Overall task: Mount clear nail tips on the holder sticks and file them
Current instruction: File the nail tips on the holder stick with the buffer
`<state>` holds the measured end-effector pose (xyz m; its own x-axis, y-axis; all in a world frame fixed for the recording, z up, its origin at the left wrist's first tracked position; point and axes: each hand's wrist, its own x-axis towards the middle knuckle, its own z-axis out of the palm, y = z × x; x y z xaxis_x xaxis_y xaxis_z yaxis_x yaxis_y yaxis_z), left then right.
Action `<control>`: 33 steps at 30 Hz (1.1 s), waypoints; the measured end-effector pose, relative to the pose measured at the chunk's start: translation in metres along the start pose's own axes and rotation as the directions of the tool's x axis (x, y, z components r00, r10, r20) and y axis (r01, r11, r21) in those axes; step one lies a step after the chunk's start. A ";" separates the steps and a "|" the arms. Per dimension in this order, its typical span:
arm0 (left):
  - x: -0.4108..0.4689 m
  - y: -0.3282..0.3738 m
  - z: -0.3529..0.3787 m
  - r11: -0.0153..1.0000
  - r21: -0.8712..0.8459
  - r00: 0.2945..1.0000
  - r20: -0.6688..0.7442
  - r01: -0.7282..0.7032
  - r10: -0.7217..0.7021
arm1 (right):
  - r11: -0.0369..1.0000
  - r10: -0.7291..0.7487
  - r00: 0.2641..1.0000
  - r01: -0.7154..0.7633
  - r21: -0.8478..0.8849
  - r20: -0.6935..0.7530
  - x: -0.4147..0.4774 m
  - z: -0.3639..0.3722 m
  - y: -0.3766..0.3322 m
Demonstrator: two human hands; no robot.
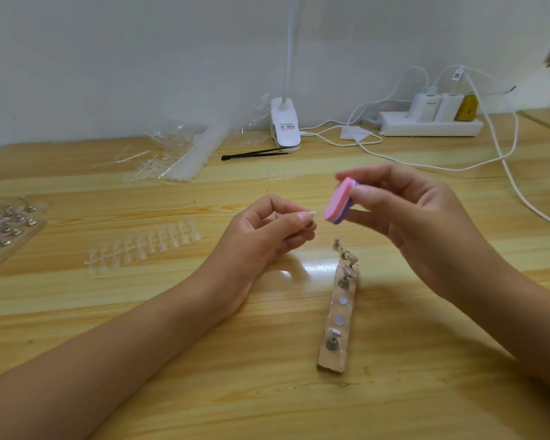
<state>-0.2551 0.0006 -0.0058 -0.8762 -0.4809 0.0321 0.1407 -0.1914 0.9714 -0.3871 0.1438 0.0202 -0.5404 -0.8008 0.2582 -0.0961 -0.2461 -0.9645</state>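
Observation:
My left hand (267, 230) pinches a small holder stick with a clear nail tip (308, 215) on its end, held above the table's middle. My right hand (404, 214) grips a pink and purple buffer block (338, 204) between thumb and fingers, its lower end just to the right of the tip. Whether block and tip touch is unclear. On the table below lies a narrow wooden holder strip (338, 315) with several metal holder sticks standing on it.
A strip of clear nail tips (146, 244) lies left of my hands. More tips and plastic packaging (178, 157) sit at the back left. A tray of metal holders (4, 227) is at the far left. Black tweezers (254, 153), a lamp clamp (285, 127), a power strip (429, 123) and cables line the back.

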 end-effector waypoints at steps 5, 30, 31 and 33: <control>0.000 -0.001 0.000 0.999 0.049 1.000 0.031 -0.003 0.002 | 0.995 0.051 0.997 -0.047 -0.088 0.054 0.000 -0.003 0.003; 0.001 -0.002 -0.002 1.000 -0.028 1.000 0.022 0.000 0.000 | 0.986 0.021 0.999 -0.013 -0.165 0.050 -0.006 0.012 0.008; 0.002 -0.002 -0.002 0.999 -0.032 1.000 0.015 0.003 -0.002 | 0.990 0.005 1.000 -0.003 -0.139 0.013 -0.005 0.011 0.007; 0.002 -0.002 -0.002 0.999 -0.037 1.000 0.007 0.002 -0.002 | 0.993 0.000 1.000 -0.002 -0.116 -0.019 -0.005 0.011 0.006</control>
<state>-0.2562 -0.0022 -0.0084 -0.8797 -0.4745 0.0319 0.1558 -0.2241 0.9620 -0.3760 0.1405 0.0138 -0.5562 -0.7902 0.2573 -0.1912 -0.1796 -0.9650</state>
